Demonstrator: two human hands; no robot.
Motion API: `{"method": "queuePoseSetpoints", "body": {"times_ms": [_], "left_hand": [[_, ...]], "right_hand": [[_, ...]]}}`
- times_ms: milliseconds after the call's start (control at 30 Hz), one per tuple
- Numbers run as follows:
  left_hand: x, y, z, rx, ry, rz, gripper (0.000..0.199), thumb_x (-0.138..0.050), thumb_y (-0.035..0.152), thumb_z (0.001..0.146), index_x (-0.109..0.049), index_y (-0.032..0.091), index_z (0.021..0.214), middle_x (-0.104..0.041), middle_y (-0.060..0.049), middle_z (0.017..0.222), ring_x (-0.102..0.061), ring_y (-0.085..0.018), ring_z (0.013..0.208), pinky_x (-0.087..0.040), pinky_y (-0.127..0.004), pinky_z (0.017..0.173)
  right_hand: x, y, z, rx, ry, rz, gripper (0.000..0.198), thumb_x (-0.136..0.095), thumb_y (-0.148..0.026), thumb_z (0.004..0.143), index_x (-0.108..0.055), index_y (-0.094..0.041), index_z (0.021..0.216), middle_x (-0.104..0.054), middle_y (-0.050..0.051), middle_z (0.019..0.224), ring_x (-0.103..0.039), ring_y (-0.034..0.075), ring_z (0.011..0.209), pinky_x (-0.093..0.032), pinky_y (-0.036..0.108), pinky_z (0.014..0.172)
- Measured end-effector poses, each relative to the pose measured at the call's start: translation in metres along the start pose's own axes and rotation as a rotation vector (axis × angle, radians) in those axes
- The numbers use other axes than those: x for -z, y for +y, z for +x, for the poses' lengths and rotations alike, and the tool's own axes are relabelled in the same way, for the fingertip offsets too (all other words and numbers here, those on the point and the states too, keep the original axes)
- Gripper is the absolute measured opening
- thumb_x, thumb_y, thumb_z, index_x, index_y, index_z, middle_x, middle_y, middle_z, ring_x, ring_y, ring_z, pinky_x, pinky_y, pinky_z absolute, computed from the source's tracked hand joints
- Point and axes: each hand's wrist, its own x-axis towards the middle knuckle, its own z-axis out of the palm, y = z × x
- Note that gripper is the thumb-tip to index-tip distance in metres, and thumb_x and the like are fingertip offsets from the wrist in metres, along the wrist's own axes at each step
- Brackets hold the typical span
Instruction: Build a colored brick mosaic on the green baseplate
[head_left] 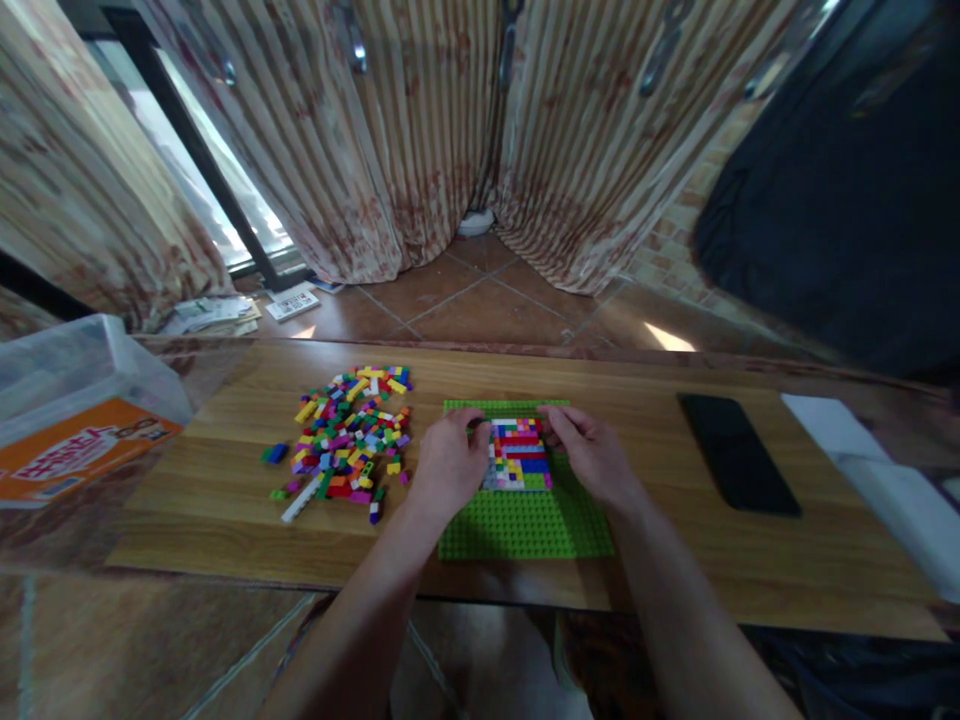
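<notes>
A green studded baseplate (525, 525) lies on the wooden table. On its upper part sits a rectangular panel of many-coloured toy bricks (519, 455). My left hand (451, 452) is closed, its curled fingertips against the panel's upper left edge. At the opposite edge, the thumb and fingers of my right hand (589, 450) are bent together near the upper right corner. Both hands appear to grip the panel from its sides; the exact contact under the fingers is hidden.
A loose pile of toy bricks (349, 435) spreads left of the baseplate. A clear plastic box (82, 370) with an orange label stands at the far left. To the right lie a dark phone-shaped slab (739, 453) and white paper (840, 425). Curtains hang beyond the table.
</notes>
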Motion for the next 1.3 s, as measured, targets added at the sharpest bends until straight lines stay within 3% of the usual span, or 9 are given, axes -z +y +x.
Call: {"method": "queuePoseSetpoints", "body": {"times_ms": [233, 400, 500, 633, 767, 1000, 1100, 1200, 1300], "left_hand": [[-0.003, 0.000, 0.003, -0.055, -0.008, 0.013, 0.029, -0.047, 0.022, 0.093, -0.075, 0.015, 0.094, -0.075, -0.010, 0.096, -0.068, -0.021, 0.089, -0.049, -0.029, 0.080], [-0.004, -0.002, 0.006, -0.099, 0.011, 0.002, 0.028, -0.047, 0.024, 0.094, -0.075, 0.017, 0.096, -0.076, -0.008, 0.097, -0.068, -0.019, 0.090, -0.049, -0.027, 0.080], [0.009, -0.015, 0.008, -0.094, 0.085, 0.009, 0.027, -0.048, 0.023, 0.093, -0.074, 0.017, 0.098, -0.076, -0.008, 0.095, -0.068, -0.019, 0.086, -0.049, -0.028, 0.079], [0.045, -0.046, 0.008, -0.002, 0.165, 0.062, 0.020, -0.056, 0.022, 0.086, -0.074, 0.018, 0.094, -0.076, -0.006, 0.093, -0.068, -0.019, 0.084, -0.050, -0.029, 0.079], [0.075, -0.069, 0.003, 0.060, 0.072, 0.191, 0.018, -0.068, 0.023, 0.076, -0.075, 0.020, 0.092, -0.076, -0.005, 0.091, -0.068, -0.021, 0.085, -0.051, -0.031, 0.081], [0.075, -0.073, -0.006, 0.035, 0.037, 0.363, 0.024, -0.067, 0.018, 0.073, -0.074, 0.024, 0.095, -0.074, -0.006, 0.110, -0.067, -0.025, 0.103, -0.049, -0.032, 0.088], [0.074, -0.071, -0.005, 0.045, 0.019, 0.381, 0.022, -0.064, 0.016, 0.075, -0.074, 0.024, 0.093, -0.075, -0.006, 0.105, -0.067, -0.024, 0.101, -0.050, -0.032, 0.088], [0.076, -0.069, -0.003, 0.011, 0.040, 0.303, 0.019, -0.063, 0.015, 0.075, -0.074, 0.022, 0.090, -0.076, -0.007, 0.098, -0.068, -0.024, 0.095, -0.050, -0.032, 0.086], [0.071, -0.061, -0.002, -0.071, 0.048, 0.022, 0.019, -0.060, 0.016, 0.078, -0.073, 0.018, 0.092, -0.075, -0.005, 0.088, -0.068, -0.019, 0.081, -0.052, -0.028, 0.076]], "right_hand": [[-0.002, -0.008, -0.001, 0.014, -0.020, -0.213, 0.042, -0.051, -0.050, 0.085, -0.077, -0.018, 0.093, -0.076, 0.006, 0.086, -0.068, 0.023, 0.081, -0.049, 0.032, 0.073], [-0.001, -0.008, 0.001, -0.004, 0.040, -0.310, 0.041, -0.051, -0.049, 0.084, -0.078, -0.019, 0.092, -0.078, 0.006, 0.087, -0.070, 0.025, 0.083, -0.049, 0.033, 0.073], [0.001, -0.005, 0.003, -0.006, 0.048, -0.329, 0.041, -0.051, -0.049, 0.084, -0.078, -0.019, 0.094, -0.078, 0.006, 0.086, -0.071, 0.026, 0.083, -0.050, 0.034, 0.073], [0.003, -0.005, 0.002, -0.004, 0.068, -0.331, 0.040, -0.052, -0.049, 0.084, -0.078, -0.020, 0.093, -0.078, 0.006, 0.083, -0.071, 0.026, 0.082, -0.051, 0.034, 0.073], [0.002, -0.004, 0.003, 0.009, 0.065, -0.331, 0.039, -0.053, -0.049, 0.084, -0.078, -0.020, 0.092, -0.078, 0.005, 0.083, -0.071, 0.024, 0.080, -0.050, 0.033, 0.071], [0.001, 0.003, 0.007, 0.069, 0.062, -0.303, 0.036, -0.056, -0.048, 0.084, -0.078, -0.020, 0.090, -0.078, 0.005, 0.083, -0.070, 0.025, 0.077, -0.050, 0.035, 0.069], [0.002, 0.004, 0.008, 0.078, 0.052, -0.291, 0.036, -0.056, -0.047, 0.084, -0.078, -0.019, 0.092, -0.078, 0.006, 0.082, -0.070, 0.025, 0.077, -0.051, 0.035, 0.069], [0.002, 0.001, 0.007, 0.068, 0.083, -0.284, 0.037, -0.056, -0.046, 0.085, -0.077, -0.017, 0.094, -0.077, 0.007, 0.085, -0.070, 0.026, 0.079, -0.052, 0.037, 0.073], [-0.001, -0.009, 0.001, 0.176, 0.243, -0.271, 0.034, -0.055, -0.043, 0.087, -0.076, -0.018, 0.097, -0.076, 0.009, 0.095, -0.069, 0.025, 0.086, -0.052, 0.038, 0.081]]}}
